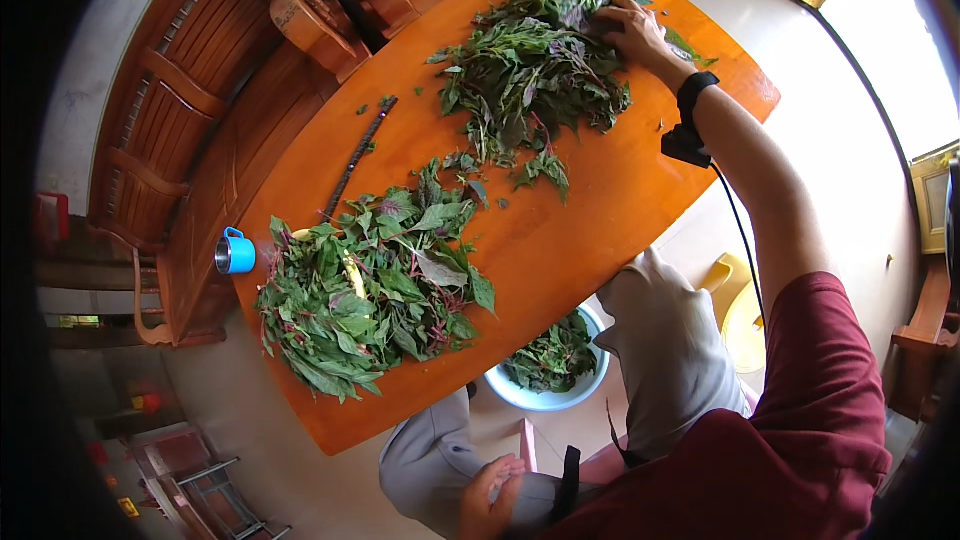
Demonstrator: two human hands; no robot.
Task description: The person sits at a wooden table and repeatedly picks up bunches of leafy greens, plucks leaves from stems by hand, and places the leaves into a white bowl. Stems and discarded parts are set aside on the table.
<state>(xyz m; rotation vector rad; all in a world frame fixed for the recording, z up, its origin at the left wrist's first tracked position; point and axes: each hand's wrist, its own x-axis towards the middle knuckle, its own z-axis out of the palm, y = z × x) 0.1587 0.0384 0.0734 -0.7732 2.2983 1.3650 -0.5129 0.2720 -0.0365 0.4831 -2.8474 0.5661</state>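
Note:
My right hand (634, 30) reaches to the far end of the wooden table (592, 180), onto a large heap of loose leafy greens (525, 82). Its fingertips dip among the green and purplish leaves, so whether they grip any is hidden. My left hand (495, 486) rests low by my lap, palm turned up and fingers loosely curled, with nothing seen in it. Nearer on the table's left lies a second pile of leafy greens with reddish stems (375, 292), a yellow band (354, 274) showing among them. Below the table edge, a light blue basin (517, 397) holds more leaves.
A blue mug (237, 251) stands at the table's left edge. A dark, narrow strip (360, 157) lies between mug and heap. A wooden bench (172, 90) lines the far side; a yellow plastic stool (742, 322) is beside my leg. A cable (739, 232) hangs from my right wrist device.

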